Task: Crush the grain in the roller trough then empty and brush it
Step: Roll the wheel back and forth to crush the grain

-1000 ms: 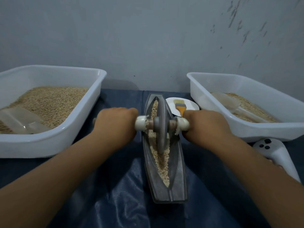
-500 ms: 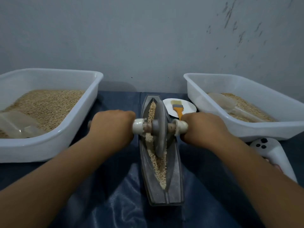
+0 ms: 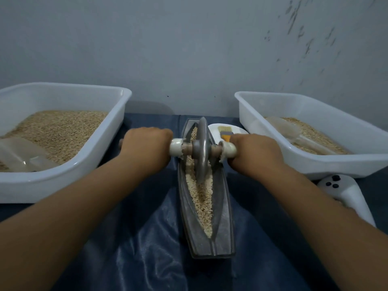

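Note:
A grey boat-shaped roller trough [image 3: 225,223] lies lengthwise on the dark blue cloth, with pale grain [image 3: 201,198] along its groove. A grey roller wheel [image 3: 202,148] stands upright in the groove, toward the far half. My left hand [image 3: 147,147] grips the wheel's left handle and my right hand [image 3: 254,152] grips the right handle, both fists closed around the bar. An orange-handled brush [image 3: 225,133] lies on a small white plate [image 3: 214,128] just behind my right hand.
A white tub [image 3: 63,179] with grain and a clear scoop [image 3: 19,154] stands at the left. A second white tub [image 3: 315,164] with grain and a scoop [image 3: 294,133] stands at the right. A white controller [image 3: 344,194] lies by my right forearm. The wall is close behind.
The wheel has rolled a little farther away along the trough, with both hands moving forward with it. The grips are unchanged.

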Motion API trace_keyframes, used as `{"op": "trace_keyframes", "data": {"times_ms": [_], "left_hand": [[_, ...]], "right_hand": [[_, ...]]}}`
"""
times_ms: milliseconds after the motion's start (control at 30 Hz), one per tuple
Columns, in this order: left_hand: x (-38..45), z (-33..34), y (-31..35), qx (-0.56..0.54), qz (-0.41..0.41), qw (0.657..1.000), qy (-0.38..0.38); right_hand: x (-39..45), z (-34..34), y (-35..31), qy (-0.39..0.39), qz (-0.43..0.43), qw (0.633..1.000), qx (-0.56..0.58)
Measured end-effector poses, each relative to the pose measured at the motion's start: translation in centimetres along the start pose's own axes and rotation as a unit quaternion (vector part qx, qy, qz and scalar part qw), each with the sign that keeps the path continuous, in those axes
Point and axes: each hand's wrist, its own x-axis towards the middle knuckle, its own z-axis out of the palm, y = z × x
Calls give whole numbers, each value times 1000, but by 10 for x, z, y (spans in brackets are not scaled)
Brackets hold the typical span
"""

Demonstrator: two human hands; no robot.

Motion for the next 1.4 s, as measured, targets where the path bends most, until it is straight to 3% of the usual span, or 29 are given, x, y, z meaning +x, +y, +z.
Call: {"op": "trace_keyframes", "data": {"times_ms": [133,267,433,567,767,933,1100,1300,1400], "left_hand": [[-40,-21,8,-5,8,1000,-20],[-74,-37,10,-4,57,997,55],[-69,-32,7,-4,72,994,84],[-31,-9,4,12,16,999,37],[27,14,-6,3,-40,998,49],[20,17,-6,6,-21,998,57],[-10,6,2,39,19,997,70],[-40,-25,15,24,6,1000,-8],[-64,-38,16,23,-4,1000,-15]], "right_hand": [[-45,-27,0,-52,-14,998,-9],[-77,-58,2,-106,-28,994,-5],[-69,-56,2,-142,-15,990,12],[-24,-20,2,-80,17,997,5],[37,3,3,31,3,999,-16],[29,6,4,46,6,999,-20],[-9,7,8,2,10,1000,1],[-42,-32,11,-151,-9,986,65],[-60,-55,10,-169,-41,984,50]]}}
